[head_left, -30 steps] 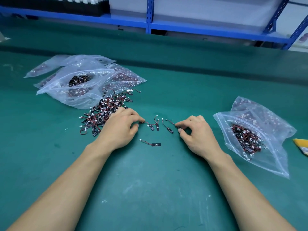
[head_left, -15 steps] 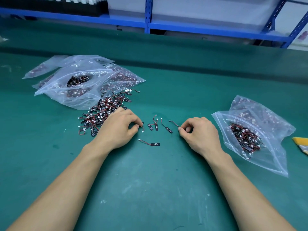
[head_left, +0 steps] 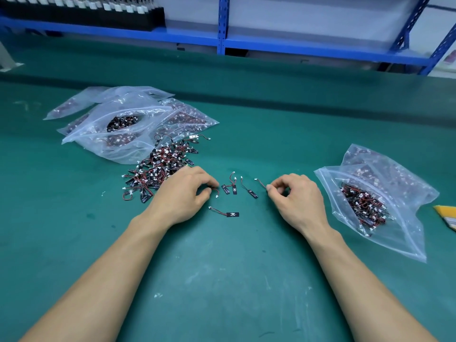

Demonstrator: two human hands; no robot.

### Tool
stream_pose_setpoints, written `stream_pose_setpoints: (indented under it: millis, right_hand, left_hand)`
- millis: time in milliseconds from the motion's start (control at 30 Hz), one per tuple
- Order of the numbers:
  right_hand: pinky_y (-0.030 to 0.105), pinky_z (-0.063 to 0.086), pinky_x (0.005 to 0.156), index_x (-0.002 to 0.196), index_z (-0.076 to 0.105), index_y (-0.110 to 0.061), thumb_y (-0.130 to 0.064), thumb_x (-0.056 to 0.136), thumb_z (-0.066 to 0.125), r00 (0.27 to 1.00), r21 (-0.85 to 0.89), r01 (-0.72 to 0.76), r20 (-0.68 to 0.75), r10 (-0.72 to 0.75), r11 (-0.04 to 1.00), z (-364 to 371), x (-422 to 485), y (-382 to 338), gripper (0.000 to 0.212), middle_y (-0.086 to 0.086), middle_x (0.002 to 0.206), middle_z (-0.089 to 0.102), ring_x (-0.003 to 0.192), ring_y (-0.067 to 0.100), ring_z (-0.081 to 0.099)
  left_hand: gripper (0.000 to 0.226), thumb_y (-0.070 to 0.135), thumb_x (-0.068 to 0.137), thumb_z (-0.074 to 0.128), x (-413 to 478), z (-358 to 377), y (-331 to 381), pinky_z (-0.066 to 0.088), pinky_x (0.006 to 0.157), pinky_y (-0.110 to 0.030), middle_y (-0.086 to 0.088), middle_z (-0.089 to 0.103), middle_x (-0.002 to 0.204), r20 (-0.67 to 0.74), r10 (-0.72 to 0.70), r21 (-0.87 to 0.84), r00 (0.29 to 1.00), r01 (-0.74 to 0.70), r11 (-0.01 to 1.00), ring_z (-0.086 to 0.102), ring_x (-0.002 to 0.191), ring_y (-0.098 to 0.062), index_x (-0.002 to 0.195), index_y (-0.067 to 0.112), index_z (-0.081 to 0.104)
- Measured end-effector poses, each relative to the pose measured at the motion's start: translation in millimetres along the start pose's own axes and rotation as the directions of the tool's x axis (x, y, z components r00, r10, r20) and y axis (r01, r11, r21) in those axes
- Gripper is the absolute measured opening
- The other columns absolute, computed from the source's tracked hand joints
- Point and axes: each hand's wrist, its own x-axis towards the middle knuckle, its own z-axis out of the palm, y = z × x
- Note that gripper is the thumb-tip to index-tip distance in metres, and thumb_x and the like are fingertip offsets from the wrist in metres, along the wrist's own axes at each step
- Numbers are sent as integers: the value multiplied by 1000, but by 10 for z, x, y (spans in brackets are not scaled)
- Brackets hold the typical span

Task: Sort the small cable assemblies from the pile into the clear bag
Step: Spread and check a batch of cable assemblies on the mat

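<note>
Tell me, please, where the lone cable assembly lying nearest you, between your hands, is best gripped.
Probably by its black tab at the right end, pinched from above across its narrow sides: the cable assembly lies flat on the green mat, apart from the others, and the tab looks its widest, firmest part.

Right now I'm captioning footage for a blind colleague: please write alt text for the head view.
The right hand pinches a cable and the left hand pinches a second cable beside a pile on a green table. Loose cables lie between them, and a clear bag of cables lies to the right.
</note>
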Motion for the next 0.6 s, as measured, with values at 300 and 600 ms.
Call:
stream_pose_setpoints:
  millis: [300,600]
  right_hand:
    - [36,49,76,78,70,-27,-27,88,69,1000,131,20,-25,-17,991,11,-26,11,11,-12,75,63,84,14,56]
    - [37,49,77,79,71,-26,-27,89,67,998,126,38,-62,-30,991,9,-26,26,10,-13,77,64,86,15,56]
  left_hand:
    - [36,2,93,52,36,-85,29,48,89,-38,5,64,113,-11,45,97,999,-44,994,55,105,-21,116,23,70]
    - [40,29,97,53,431,-395,-191,37,96,-36,3,55,132,240,-149,585,959,-21,810,49,122,-24,135,40,55]
